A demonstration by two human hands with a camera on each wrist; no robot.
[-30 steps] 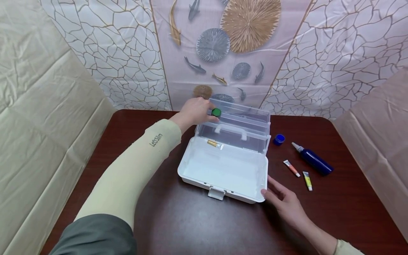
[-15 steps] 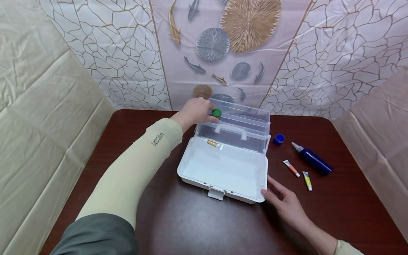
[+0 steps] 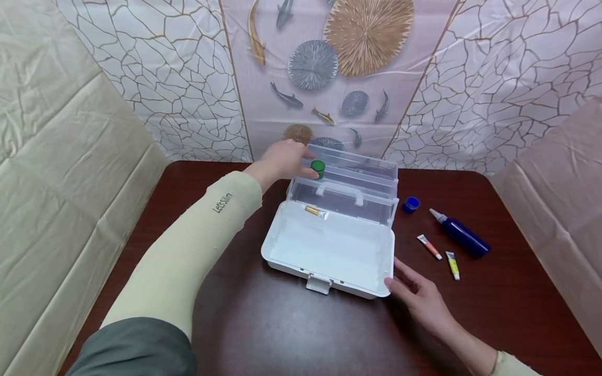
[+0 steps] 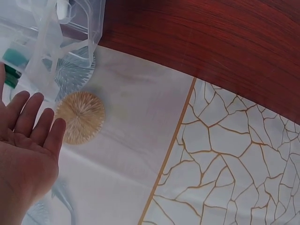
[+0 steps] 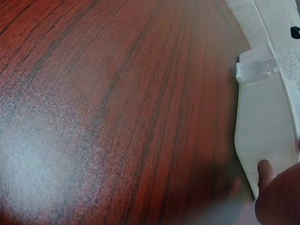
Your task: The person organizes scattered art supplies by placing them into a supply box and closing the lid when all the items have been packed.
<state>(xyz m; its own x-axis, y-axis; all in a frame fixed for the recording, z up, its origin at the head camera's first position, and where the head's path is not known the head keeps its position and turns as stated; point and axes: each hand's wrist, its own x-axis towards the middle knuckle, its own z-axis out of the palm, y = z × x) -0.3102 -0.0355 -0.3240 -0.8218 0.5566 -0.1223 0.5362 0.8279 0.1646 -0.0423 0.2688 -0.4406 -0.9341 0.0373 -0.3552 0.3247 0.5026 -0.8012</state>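
A white plastic storage box [image 3: 329, 245] stands with its clear lid [image 3: 348, 183] tilted back. A small green-capped jar [image 3: 317, 169] is at the lid's upper left. Beside the jar is my left hand [image 3: 282, 161], fingers and thumb spread around its left side. In the left wrist view, that hand's fingers [image 4: 35, 115] extend loosely, and the green jar [image 4: 11, 72] shows past them at the left edge. My right hand [image 3: 425, 303] holds the box's front right corner, its thumb at the rim. A gold paint tube [image 3: 316, 212] lies inside the box.
Right of the box, on the dark red table [image 3: 263, 334], lie a small blue jar [image 3: 411, 204], a blue bottle with a pointed nozzle [image 3: 463, 236], a red-orange tube [image 3: 430, 247] and a yellow tube [image 3: 453, 266]. A patterned cloth [image 3: 352, 125] hangs behind.
My left hand has drawn slightly left, its fingers loosening from the green jar, which sits a little lower. My right hand has kept its place at the box corner.
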